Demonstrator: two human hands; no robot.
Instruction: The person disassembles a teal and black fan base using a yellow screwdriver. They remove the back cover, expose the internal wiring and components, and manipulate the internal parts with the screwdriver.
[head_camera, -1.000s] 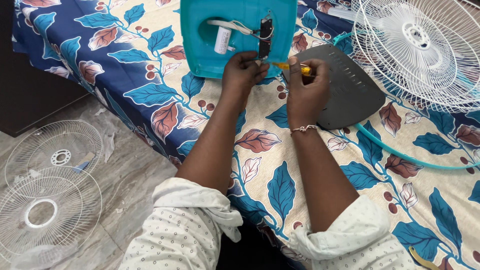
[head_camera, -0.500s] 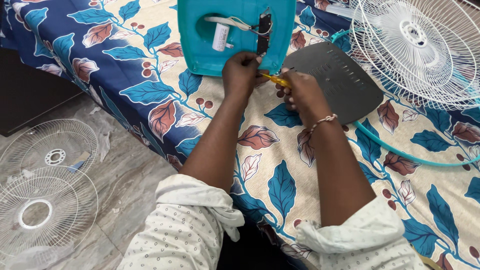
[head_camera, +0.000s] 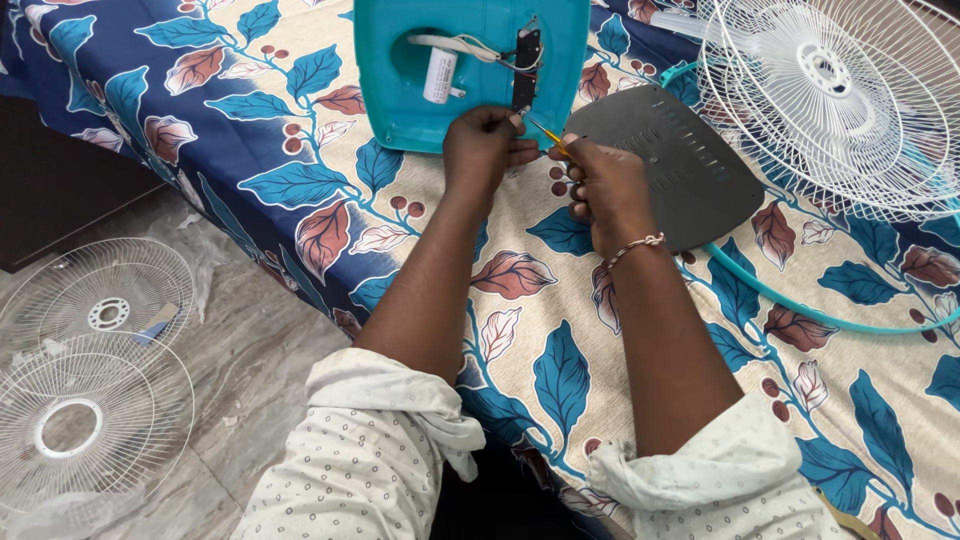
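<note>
On leaf-print cloth (head_camera: 300, 130), teal fan base (head_camera: 470, 75).

White fan grilles (head_camera: 90, 370) — floor, left

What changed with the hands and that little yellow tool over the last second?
The right hand drew in toward the left hand at the lower edge of the teal housing, and the yellow-handled screwdriver it holds now points up toward the black strip there. The left hand kept its place at that edge. The dark cover plate and white fan grille lie as before.
</note>
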